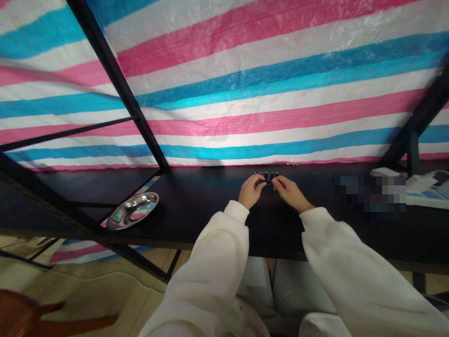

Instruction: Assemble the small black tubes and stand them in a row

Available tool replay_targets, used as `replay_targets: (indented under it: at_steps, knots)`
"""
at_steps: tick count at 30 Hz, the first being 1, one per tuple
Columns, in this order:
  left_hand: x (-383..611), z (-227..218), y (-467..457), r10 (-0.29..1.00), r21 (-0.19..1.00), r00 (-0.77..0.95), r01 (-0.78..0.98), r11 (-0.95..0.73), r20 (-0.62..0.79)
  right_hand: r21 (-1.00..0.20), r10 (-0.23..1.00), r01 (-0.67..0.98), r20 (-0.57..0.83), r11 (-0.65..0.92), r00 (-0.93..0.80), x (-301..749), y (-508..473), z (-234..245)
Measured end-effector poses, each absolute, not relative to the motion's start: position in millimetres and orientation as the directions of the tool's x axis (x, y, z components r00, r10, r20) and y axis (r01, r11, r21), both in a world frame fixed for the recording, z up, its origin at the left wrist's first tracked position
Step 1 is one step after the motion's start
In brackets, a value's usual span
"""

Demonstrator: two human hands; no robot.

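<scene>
Over the black tabletop [210, 201], my left hand [249, 191] and my right hand [288, 192] meet in front of me. Between their fingertips is a small, thin dark piece [268, 181], pinched at both ends; its kind is too small to make out. Just beyond the fingers, several small dark cylindrical pieces [266, 175] stand in a row on the table. The fingers partly hide that row.
A shiny oval metal dish [133, 209] lies at the table's left. White items [426, 199] sit at the right beside a blurred-out patch. Small metallic bits [292, 164] lie near the back edge. Black frame bars [140, 121] and a striped sheet [263, 126] stand behind.
</scene>
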State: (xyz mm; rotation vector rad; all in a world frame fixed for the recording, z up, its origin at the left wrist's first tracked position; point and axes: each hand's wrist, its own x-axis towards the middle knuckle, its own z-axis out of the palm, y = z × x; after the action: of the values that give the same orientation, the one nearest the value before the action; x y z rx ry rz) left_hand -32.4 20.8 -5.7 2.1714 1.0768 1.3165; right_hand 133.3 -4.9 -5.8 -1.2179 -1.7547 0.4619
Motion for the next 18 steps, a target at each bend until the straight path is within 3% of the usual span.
replay_targets:
  at_steps: [6, 18]
  knots:
    - [-32.0, -5.0, 19.7, 0.772, 0.651, 0.276, 0.418, -0.633, 0.573, -0.778, 0.914, 0.492, 0.392, 0.391, -0.106, 133.5, -3.5, -7.0]
    - [-31.3, -6.8, 21.1, 0.827, 0.748, 0.308, 0.359, -0.559, 0.470, -0.748, 0.892, 0.506, 0.440, 0.430, -0.107, 132.6, -9.3, 0.8]
